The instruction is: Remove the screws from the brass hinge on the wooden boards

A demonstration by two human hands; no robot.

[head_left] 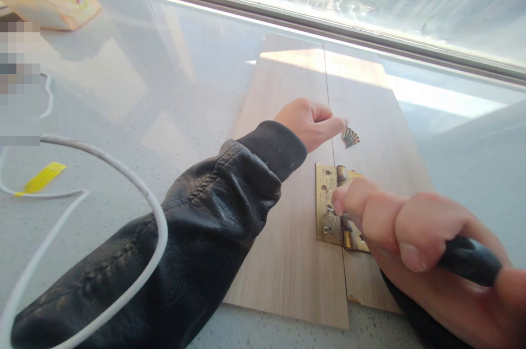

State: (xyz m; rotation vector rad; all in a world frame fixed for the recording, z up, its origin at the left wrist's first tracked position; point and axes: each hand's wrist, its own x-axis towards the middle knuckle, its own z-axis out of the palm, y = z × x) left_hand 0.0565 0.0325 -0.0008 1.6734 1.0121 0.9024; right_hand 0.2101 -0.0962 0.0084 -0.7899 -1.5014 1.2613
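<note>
The left grip (312, 123), fingers curled, reaches to a small fan of screws (350, 137) on the right board (365, 97); I cannot tell whether its blurred tips pinch one. The right grip (378, 215) is wrapped around a black handle (472, 264), its fingertips over the hinge (324, 193). The hinge lies across the seam, one leaf on the left board (296, 278), barrel roughly along the join; both boards rest on the worktop (193, 91). For good work here, I'd lift one screw by its head without scattering the rest, keep the barrel true to the seam, and stop the hinge sliding under the right fingers. The white cable (162, 228) looping across the left sleeve (213, 212) might snag. As for writing, none can be read: the yellow tag (45, 177) and the mark on the bag (53, 1) are too blurred.
</note>
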